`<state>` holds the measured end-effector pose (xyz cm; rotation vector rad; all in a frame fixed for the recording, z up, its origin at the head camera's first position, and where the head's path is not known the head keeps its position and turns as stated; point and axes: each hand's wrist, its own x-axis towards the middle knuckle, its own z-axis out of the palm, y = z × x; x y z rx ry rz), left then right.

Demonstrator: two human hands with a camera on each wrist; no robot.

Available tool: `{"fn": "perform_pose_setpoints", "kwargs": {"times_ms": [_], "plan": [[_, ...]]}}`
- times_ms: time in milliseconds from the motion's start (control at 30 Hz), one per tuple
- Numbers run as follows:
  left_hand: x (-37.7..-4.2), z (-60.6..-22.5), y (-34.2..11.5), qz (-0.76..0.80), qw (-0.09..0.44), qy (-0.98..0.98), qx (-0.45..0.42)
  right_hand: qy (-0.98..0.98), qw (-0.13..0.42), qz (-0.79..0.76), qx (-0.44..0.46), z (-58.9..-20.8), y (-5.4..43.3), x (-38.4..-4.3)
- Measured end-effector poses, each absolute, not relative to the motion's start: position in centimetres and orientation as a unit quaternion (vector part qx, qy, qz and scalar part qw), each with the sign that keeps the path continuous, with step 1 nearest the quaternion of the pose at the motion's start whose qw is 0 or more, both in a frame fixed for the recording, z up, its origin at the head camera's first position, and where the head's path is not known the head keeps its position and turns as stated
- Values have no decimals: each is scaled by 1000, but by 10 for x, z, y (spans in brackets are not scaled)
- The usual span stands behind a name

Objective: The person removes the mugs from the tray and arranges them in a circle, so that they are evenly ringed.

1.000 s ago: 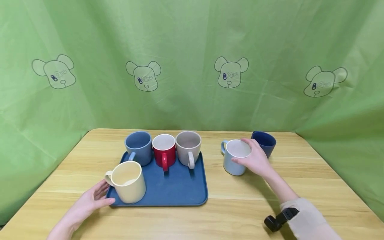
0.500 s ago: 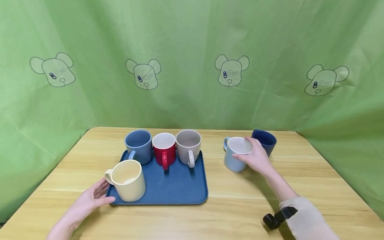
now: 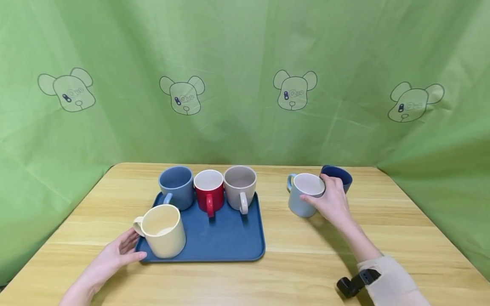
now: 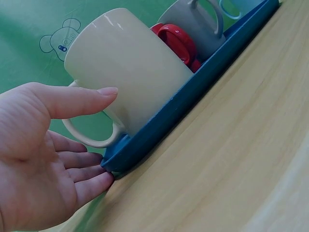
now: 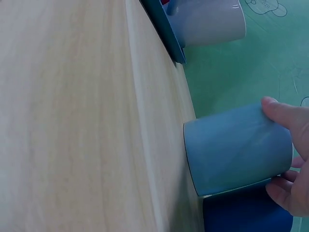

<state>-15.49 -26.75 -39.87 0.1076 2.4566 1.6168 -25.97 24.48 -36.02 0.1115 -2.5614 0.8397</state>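
Note:
A light blue mug [image 3: 300, 204] stands upright at the right of the table, its handle to the left. My right hand [image 3: 334, 199] holds it across the top, thumb on the near side and fingers on the right side. Partly hidden behind that hand is a dark blue mug [image 3: 337, 176], close beside the light blue one in the right wrist view. My left hand [image 3: 115, 255] is at the left front corner of a blue tray [image 3: 222, 242], its fingers fairly straight and at the tray's edge. Nearest to it on the tray is a cream mug [image 3: 168, 238].
Along the tray's back stand a blue mug [image 3: 180, 191], a red mug [image 3: 212, 197] and a grey mug [image 3: 239, 187]. Bare wooden table [image 3: 275, 246] lies between the tray and the light blue mug. A green curtain [image 3: 245, 127] hangs behind.
My right hand has shifted the light blue mug slightly right and back, closer to the dark blue mug. The left hand and the tray stay put.

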Motion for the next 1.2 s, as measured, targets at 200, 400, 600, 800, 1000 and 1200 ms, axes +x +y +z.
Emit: {"fn": "perform_pose_setpoints", "kwargs": {"times_ms": [200, 400, 600, 800, 1000, 1200], "plan": [[-154, -398, -267, 546, 101, 831, 36, -926, 233, 296, 30, -359, 243, -258], [-154, -399, -267, 545, 94, 832, 40, -926, 236, 293, 28, -359, 242, -258], [-154, -399, -267, 546, 97, 831, 38, -926, 240, 291, 30, -360, 242, -259], [-154, -398, -266, 546, 102, 831, 34, -918, 264, 293, 39, -355, 240, -255], [-154, -398, -267, 551, 97, 828, 38, -912, 272, 301, 65, -341, 229, -247], [-155, -399, -267, 548, 94, 830, 42, -903, 251, 327, 121, -328, 196, -237]]}}
